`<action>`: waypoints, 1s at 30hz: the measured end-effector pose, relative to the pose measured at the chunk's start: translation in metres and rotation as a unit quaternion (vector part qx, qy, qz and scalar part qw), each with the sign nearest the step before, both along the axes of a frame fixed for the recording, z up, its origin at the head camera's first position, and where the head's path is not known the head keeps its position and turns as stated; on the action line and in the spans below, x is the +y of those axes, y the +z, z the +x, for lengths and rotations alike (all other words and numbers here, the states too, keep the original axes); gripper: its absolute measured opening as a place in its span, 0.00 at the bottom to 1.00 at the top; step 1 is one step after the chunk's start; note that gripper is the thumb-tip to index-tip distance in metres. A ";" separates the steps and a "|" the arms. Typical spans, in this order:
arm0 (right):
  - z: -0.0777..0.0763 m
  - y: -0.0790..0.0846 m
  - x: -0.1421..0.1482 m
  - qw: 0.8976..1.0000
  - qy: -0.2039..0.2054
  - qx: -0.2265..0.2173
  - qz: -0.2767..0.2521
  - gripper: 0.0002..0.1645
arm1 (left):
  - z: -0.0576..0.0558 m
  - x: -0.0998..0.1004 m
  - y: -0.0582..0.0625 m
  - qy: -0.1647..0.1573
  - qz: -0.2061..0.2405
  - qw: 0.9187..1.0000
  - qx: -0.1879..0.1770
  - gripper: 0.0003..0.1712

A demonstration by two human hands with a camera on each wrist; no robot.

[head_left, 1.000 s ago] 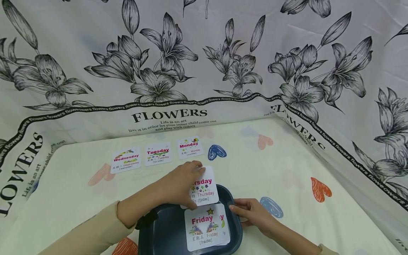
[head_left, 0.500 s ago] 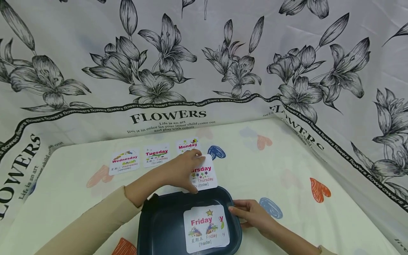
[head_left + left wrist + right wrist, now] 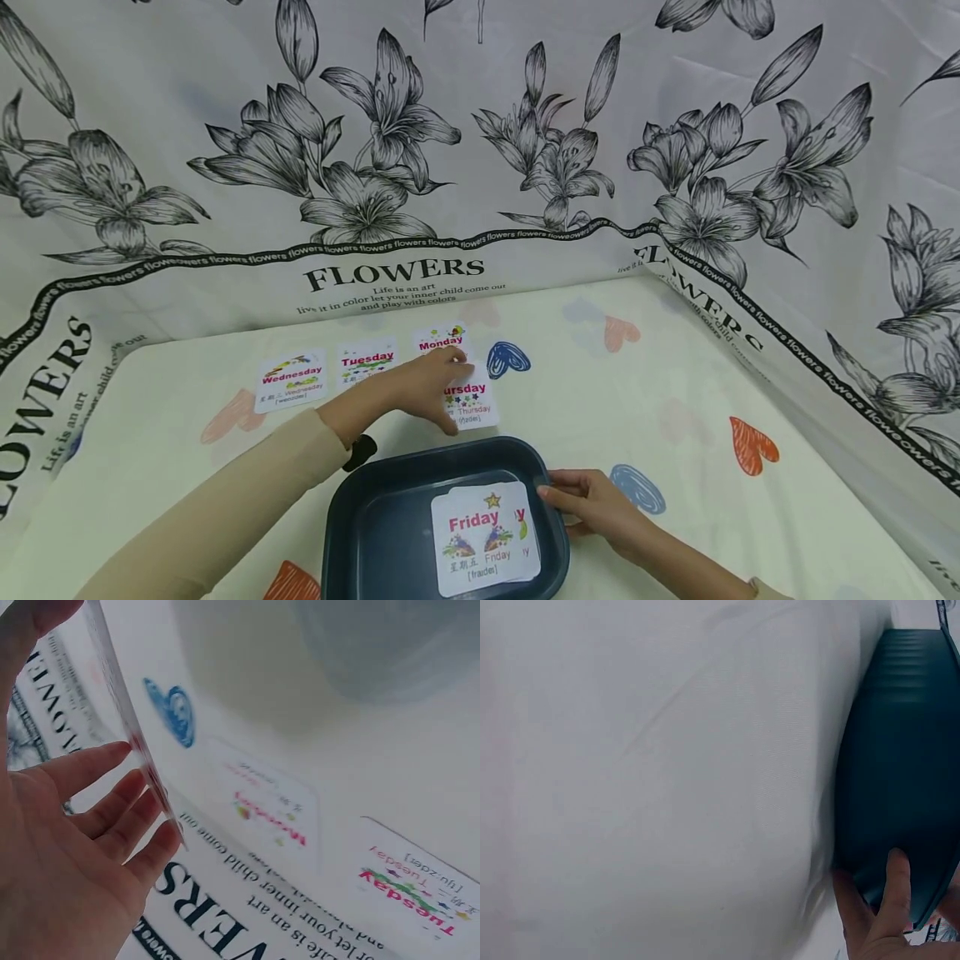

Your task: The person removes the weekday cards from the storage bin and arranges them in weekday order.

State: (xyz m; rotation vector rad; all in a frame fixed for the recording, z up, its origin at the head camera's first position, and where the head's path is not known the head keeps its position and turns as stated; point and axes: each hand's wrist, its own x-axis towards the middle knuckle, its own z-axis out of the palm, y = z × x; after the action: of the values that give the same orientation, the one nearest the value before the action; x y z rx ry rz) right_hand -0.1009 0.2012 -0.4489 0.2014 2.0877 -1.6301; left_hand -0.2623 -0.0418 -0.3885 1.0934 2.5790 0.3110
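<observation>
My left hand [image 3: 431, 385] grips a white card [image 3: 474, 408] printed "Thursday", just beyond the tray's far rim. In the left wrist view the card [image 3: 124, 697] shows nearly edge-on, thumb at one side and fingertips at the other, held off the cloth. The left part of its print is hidden behind the hand. My right hand [image 3: 596, 504] holds the right side of a dark blue tray [image 3: 375, 475]. In the right wrist view its fingers [image 3: 896, 889] lie against the tray's outer wall [image 3: 900, 765]. Inside the tray lies a "Friday" card [image 3: 483, 537], on top of at least one other card.
Cards reading "Wednesday" [image 3: 291, 381], "Tuesday" [image 3: 363, 360] and "Monday" [image 3: 438, 333] lie in a row at the back; the left hand partly covers the last two. A heart-patterned cloth [image 3: 637, 392] covers the table. Flower-printed fabric [image 3: 405, 150] hangs behind.
My left hand has carried the Thursday card from above the tray, away over its far rim, towards the Monday card. The right hand has stayed at the tray's side.
</observation>
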 end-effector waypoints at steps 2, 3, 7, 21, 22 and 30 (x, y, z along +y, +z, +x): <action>0.000 -0.001 0.000 1.000 -0.001 -0.002 -0.001 0.36 | -0.004 0.001 -0.006 0.003 -0.019 1.000 -0.016 0.53; 0.000 -0.002 0.000 1.000 -0.001 -0.003 -0.001 0.37 | -0.005 0.001 -0.008 0.004 -0.028 0.999 -0.023 0.53; -0.001 -0.001 0.001 1.000 -0.001 -0.006 -0.005 0.37 | -0.013 0.004 -0.016 0.011 -0.053 0.997 -0.046 0.52; -0.002 -0.001 0.002 1.000 0.000 -0.002 -0.012 0.35 | -0.024 0.014 -0.038 0.017 -0.088 0.994 -0.057 0.52; -0.003 -0.001 0.002 1.000 -0.001 -0.001 -0.014 0.35 | -0.024 0.014 -0.038 0.016 -0.087 0.994 -0.057 0.52; -0.003 -0.001 0.003 1.000 0.000 0.001 -0.027 0.35 | -0.023 0.015 -0.042 0.017 -0.079 0.995 -0.063 0.54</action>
State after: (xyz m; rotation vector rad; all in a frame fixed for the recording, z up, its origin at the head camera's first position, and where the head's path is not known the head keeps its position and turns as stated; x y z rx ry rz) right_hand -0.1035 0.2047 -0.4499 0.1823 2.0420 -1.6863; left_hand -0.2854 -0.0266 -0.4305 0.9439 2.4654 0.1751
